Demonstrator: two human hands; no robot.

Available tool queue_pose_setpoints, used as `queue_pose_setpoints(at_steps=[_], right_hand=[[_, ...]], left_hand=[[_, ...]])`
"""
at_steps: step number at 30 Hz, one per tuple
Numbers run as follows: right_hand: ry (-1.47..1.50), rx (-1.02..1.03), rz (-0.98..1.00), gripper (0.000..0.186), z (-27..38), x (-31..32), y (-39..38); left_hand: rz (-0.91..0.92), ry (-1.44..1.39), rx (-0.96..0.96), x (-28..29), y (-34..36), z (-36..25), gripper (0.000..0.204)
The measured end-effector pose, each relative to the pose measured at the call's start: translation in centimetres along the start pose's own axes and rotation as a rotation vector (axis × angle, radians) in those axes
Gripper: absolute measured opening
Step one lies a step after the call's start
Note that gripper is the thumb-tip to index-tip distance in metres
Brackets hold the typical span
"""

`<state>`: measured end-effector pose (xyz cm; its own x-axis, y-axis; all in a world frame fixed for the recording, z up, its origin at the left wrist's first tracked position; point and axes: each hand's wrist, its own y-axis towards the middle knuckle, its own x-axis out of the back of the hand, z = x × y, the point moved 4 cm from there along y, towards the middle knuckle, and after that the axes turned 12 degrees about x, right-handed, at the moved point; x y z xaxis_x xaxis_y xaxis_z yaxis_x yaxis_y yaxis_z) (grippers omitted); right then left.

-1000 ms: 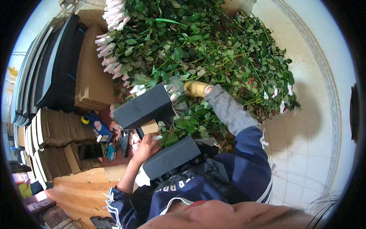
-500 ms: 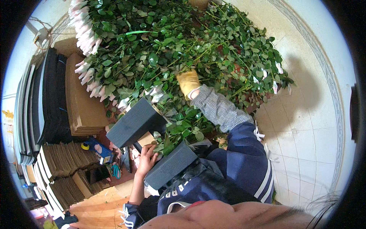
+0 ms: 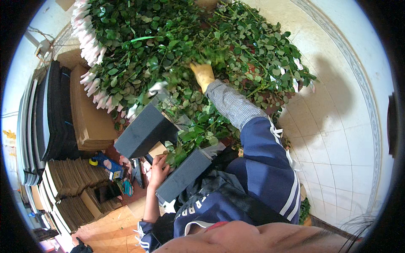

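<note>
The right hand, covered by a yellow glove, is held among the stems, by which it is surrounded on its far, left and right sides; the arm is stretched out in a checked sleeve. The fingers are spread partly apart and pointed into the leaves, some of which are blurred just beyond them; whether any stem is gripped cannot be told. The stems are heaped beyond and to both sides of this hand, and a pale, blurred flower head is seen to its left and nearer the body. Another bunch of leaves is laid between the upper block and the lower block, both dark and ridged. By the left end of that gap the bare left hand is placed, its fingers loosely bent, close beside the lower block and the leaves; whether anything is held by it cannot be told. Pink-and-white buds are lined along the heap's left edge. Farther left, cardboard is stacked, with a blue tool and scissors set between it and the left hand.
</note>
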<state>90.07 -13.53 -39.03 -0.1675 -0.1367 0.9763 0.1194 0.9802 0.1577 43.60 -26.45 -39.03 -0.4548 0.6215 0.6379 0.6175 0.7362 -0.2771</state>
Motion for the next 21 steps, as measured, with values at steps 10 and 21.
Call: queue_pose_setpoints(at_steps=[10,21], right_hand=[[0.194,-0.103,0.102,0.033,-4.4,5.7,-11.1],[0.382,-0.037,-0.124,0.041,-7.2,5.2,-24.5]], left_hand=[[-0.119,0.098,0.052,-0.1,-0.4,-1.4,0.056],[-0.089,0.149,0.03,-0.4,0.0,-1.0,0.059]])
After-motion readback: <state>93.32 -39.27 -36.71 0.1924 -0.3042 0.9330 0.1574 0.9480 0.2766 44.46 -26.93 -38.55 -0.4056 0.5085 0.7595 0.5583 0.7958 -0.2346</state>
